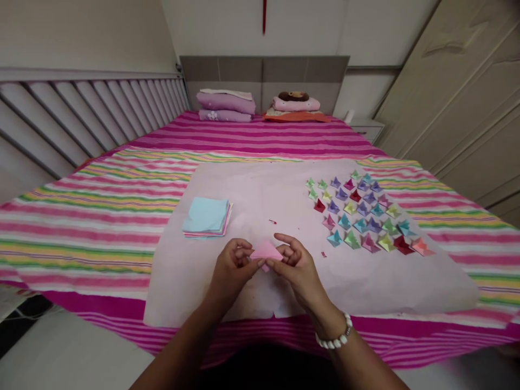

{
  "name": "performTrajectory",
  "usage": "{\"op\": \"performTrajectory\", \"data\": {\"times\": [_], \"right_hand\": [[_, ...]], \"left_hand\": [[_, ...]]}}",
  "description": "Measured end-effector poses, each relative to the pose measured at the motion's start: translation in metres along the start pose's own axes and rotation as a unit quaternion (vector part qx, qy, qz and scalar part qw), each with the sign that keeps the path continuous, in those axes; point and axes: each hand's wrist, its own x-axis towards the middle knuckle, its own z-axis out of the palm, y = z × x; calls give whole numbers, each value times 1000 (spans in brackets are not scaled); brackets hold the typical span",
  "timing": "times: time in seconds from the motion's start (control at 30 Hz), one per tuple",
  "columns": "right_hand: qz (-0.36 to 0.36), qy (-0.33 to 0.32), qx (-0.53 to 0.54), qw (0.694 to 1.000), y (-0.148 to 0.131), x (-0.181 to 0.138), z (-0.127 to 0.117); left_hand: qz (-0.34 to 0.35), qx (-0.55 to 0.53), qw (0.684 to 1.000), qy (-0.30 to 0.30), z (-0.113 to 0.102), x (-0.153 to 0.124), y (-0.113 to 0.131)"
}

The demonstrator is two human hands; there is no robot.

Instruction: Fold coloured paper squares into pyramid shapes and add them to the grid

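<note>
A piece of folded pink origami paper [266, 251] is held up between my two hands, over the front middle of a large pale sheet. My left hand [236, 265] pinches its left side, thumb on the near edge. On the right side, my right hand [296, 264] grips it between thumb and fingers, with the index finger raised off the paper. A white bead bracelet [336, 341] circles my right wrist. To the left lies a stack of square paper [206, 216], light blue on top with pink and white edges below.
Several rows of small folded paper figures [359, 208] in many colours stand on the right of the pale sheet [264, 189]. Small red scraps [324, 254] lie nearby. Beneath is a striped bed [101, 216], with folded bedding [225, 105] at the headboard and a railing [101, 114] on the left.
</note>
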Motion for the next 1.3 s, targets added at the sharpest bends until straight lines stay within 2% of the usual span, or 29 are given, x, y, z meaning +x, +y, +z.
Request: {"op": "performTrajectory", "data": {"times": [0.17, 0.3, 0.37, 0.5, 0.67, 0.83, 1.1, 1.23, 1.3], "right_hand": [[30, -39, -5, 999, -3, 2, -2], [13, -17, 2, 1000, -4, 2, -6], [-11, -2, -6, 1000, -4, 2, -7], [-45, 17, -21, 999, -7, 2, -8], [-50, -4, -77, 996, -12, -1, -9], [-67, -30, -147, 986, -14, -2, -12], [-169, -83, -261, 947, -14, -1, -16], [-176, -90, -272, 942, -14, -1, -14], [-169, -92, -250, 949, -15, 0, -13]], "left_hand": [[-31, 0, 998, -60, -1, 1, 4], [-27, 38, 998, -51, -4, 2, 7], [-13, 42, 998, -35, -5, 2, 8], [58, 90, 994, 4, -5, -2, 9], [142, 191, 971, -30, -7, -5, 10], [142, 211, 967, -31, -8, -3, 9], [165, 271, 945, -77, -11, -1, 3], [187, 262, 944, -71, -11, -1, 5], [168, 228, 955, -85, -11, -2, 7]]}}
